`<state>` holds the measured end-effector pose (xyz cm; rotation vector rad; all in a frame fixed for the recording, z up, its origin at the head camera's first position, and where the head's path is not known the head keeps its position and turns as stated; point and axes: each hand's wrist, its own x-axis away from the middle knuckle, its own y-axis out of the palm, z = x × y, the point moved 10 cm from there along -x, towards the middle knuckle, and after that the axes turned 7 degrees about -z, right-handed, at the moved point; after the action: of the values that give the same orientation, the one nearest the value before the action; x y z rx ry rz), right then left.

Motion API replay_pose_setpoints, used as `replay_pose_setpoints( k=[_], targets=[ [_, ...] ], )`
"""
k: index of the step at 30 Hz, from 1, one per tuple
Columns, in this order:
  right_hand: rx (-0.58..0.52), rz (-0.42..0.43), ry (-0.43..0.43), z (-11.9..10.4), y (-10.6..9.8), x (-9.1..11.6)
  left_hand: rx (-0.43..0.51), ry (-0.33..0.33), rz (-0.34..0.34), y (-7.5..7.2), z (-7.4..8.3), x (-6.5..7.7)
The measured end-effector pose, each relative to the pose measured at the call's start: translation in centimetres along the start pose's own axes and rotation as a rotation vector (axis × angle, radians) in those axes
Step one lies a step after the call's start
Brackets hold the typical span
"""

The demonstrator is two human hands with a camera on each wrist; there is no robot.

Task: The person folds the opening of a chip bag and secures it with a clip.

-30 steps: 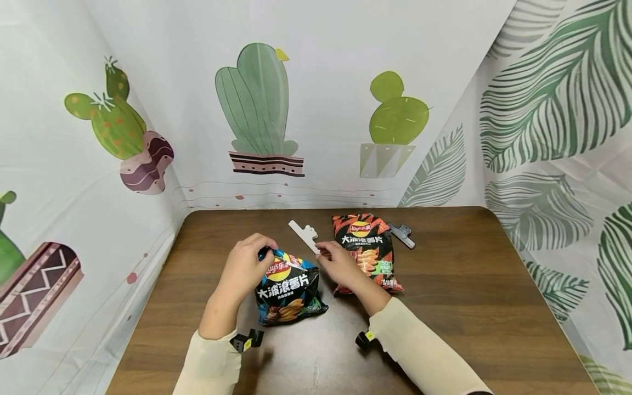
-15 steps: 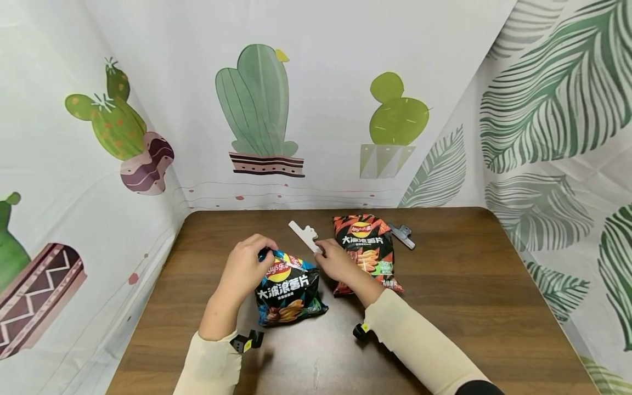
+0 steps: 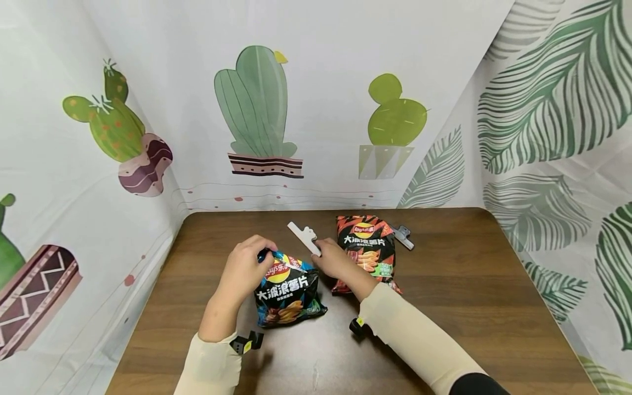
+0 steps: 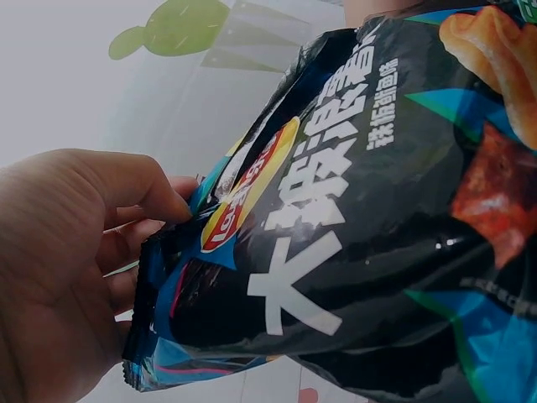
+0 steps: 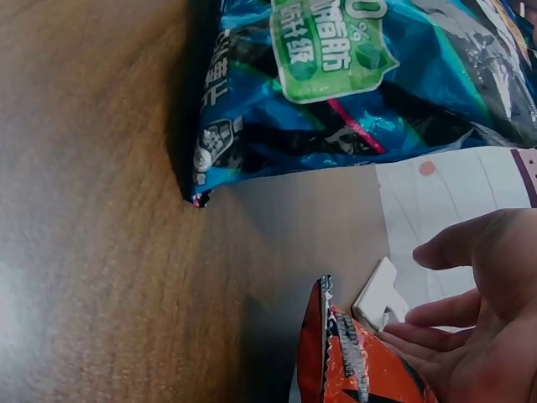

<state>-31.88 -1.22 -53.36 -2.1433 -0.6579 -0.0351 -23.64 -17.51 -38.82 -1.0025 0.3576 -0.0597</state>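
Note:
My left hand [image 3: 245,266] pinches the top corner of a blue and black chip bag [image 3: 288,291], which stands tilted on the table. In the left wrist view its thumb [image 4: 159,189] presses the crumpled top edge against the fingers behind. My right hand [image 3: 334,259] reaches to the near end of a white bag clip [image 3: 302,237]. In the right wrist view the thumb stands apart from the fingers [image 5: 440,315], which are beside the partly hidden clip [image 5: 382,294]; no grip on it shows.
A red and black chip bag [image 3: 365,241] lies right of centre, partly under the right forearm. Behind its right edge is a grey bag clip [image 3: 402,236]. The brown wooden table [image 3: 459,307] ends at a cactus-print cloth [image 3: 326,126].
My right hand has shifted slightly left along the clip's near end, and its forearm has swung a little inward. The left hand keeps its hold on the blue chip bag.

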Motion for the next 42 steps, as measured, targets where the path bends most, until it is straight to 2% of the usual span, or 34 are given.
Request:
replay_pose_setpoints(
  k=[6, 15, 21, 29, 42],
  targets=[
    [0.034, -0.031, 0.001, -0.5, 0.3, -0.5, 0.004, -0.002, -0.001, 0.0, 0.0, 0.1],
    [0.132, 0.021, 0.024, -0.3, 0.2, -1.2, -0.003, -0.006, -0.005, 0.2, 0.1, 0.1],
    [0.183, 0.019, 0.051, 0.1, 0.6, -1.9, -0.006, -0.007, -0.012, 0.3, 0.1, 0.1],
    [0.243, 0.057, 0.046, -0.1, 0.9, -2.9, -0.005, -0.003, -0.006, 0.2, 0.1, 0.0],
    [0.238, 0.014, 0.098, -0.2, 1.4, -2.6, -0.003, 0.004, 0.000, 0.2, 0.0, 0.0]
  ],
)
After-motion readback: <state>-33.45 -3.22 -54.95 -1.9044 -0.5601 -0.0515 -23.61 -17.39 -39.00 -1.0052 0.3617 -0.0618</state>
